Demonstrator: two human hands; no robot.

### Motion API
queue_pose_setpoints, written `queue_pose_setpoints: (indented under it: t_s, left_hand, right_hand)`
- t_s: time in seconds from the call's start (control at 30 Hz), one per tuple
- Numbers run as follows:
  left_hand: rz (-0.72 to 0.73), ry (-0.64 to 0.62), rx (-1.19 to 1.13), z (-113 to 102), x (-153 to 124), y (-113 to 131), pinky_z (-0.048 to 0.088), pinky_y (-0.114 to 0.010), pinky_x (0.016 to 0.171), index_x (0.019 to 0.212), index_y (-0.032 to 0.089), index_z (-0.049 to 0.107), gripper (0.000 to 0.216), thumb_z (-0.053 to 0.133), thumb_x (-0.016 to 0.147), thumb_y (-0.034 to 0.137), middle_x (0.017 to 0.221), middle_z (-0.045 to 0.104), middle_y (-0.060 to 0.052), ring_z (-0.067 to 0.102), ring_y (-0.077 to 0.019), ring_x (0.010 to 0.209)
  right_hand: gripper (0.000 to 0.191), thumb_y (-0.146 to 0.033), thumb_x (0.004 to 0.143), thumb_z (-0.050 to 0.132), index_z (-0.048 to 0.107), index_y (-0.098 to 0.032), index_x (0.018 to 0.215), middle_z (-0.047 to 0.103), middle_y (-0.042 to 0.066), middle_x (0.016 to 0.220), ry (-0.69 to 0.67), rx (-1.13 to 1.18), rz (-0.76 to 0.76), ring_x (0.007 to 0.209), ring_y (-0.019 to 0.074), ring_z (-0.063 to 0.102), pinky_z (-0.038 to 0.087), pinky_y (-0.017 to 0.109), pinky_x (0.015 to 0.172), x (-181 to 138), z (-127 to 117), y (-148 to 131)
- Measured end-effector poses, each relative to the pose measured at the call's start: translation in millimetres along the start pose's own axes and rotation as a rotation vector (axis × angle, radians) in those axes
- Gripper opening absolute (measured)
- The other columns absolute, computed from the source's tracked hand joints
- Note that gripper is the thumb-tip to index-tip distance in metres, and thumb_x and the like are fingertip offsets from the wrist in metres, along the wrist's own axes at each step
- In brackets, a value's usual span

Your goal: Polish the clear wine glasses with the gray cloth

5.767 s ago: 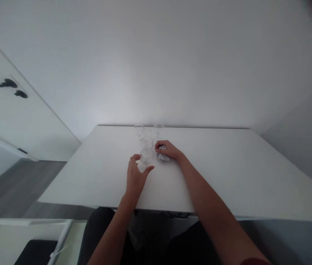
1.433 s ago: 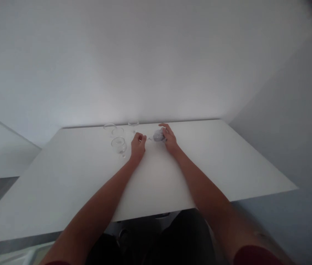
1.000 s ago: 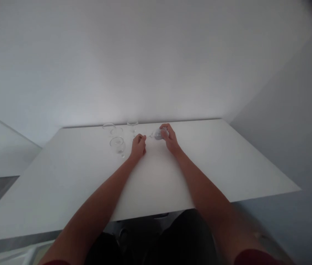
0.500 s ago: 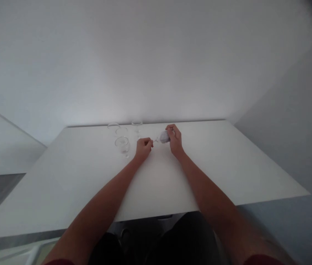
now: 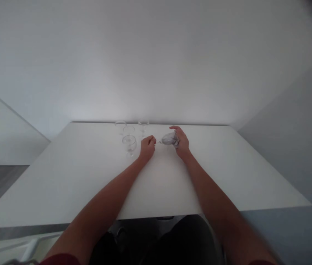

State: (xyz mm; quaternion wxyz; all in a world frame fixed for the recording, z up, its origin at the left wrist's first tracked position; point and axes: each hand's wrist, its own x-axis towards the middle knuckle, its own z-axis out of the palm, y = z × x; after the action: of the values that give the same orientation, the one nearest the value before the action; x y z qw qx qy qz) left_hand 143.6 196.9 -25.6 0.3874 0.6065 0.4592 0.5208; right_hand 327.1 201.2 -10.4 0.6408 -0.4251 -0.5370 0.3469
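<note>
A clear wine glass [image 5: 167,139] lies sideways in the air between my two hands above the table. My left hand [image 5: 147,146] is closed around the foot end of its stem. My right hand [image 5: 183,143] is at the rim end, with a grey cloth [image 5: 176,142] bunched in its fingers. Some of the grey shows through the bowl, so cloth appears to be inside it. The index finger of that hand sticks out past the rim. The foot of the glass is mostly hidden by my left fingers.
Several clear stemmed glasses stand left of my hands, the nearest glass [image 5: 129,140] close to my left wrist and another glass [image 5: 144,124] near the wall. The white table [image 5: 89,173] meets a pale wall [image 5: 156,66] at its back edge.
The view has shifted slightly. My right hand has turned and drawn a little to the right; more of the glass bowl and the cloth at its rim now shows. My left hand keeps its grip.
</note>
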Motion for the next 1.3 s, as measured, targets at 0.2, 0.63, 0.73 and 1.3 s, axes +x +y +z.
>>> queue_pose_setpoints:
  t_s: [0.2,0.63,0.73,1.3]
  left_hand:
    - [-0.133,-0.03,-0.131,0,2,1,0.026,-0.026,0.048,0.063,0.023,0.051,0.029,0.049,0.089,0.036,0.04,0.039,0.007,0.035,-0.0115,0.037]
    - [-0.2,0.055,-0.216,0,6,-5,0.021,-0.024,0.044,0.055,0.023,0.051,0.027,0.048,0.08,0.033,0.04,0.034,0.006,0.033,-0.0105,0.038]
    - [-0.193,0.067,-0.275,-1,4,-4,0.019,-0.024,0.042,0.057,0.023,0.051,0.026,0.049,0.08,0.034,0.039,0.035,0.007,0.032,-0.0093,0.034]
    - [-0.183,-0.02,-0.286,-2,-1,2,0.018,-0.025,0.041,0.071,0.019,0.069,0.024,0.051,0.077,0.035,0.041,0.032,0.009,0.03,-0.0086,0.034]
  right_hand:
    - [0.044,-0.067,0.099,0.059,0.072,-0.027,0.107,0.056,0.001,0.081,-0.065,-0.154,-0.117,0.072,0.0186,0.048,0.043,0.031,0.067,-8,-5,-13]
    - [0.044,-0.07,0.095,0.062,0.066,-0.026,0.096,0.05,-0.001,0.077,-0.141,-0.08,-0.013,0.067,0.0162,0.043,0.037,0.029,0.062,-3,-8,-7]
    - [0.044,-0.068,0.095,0.064,0.067,-0.029,0.114,0.053,-0.002,0.082,-0.109,-0.015,0.035,0.071,0.0163,0.047,0.04,0.028,0.065,-3,-8,-4]
    - [0.04,-0.063,0.093,0.068,0.066,-0.028,0.112,0.053,-0.003,0.079,-0.112,0.116,0.106,0.069,0.0154,0.047,0.037,0.027,0.063,-6,-12,-1]
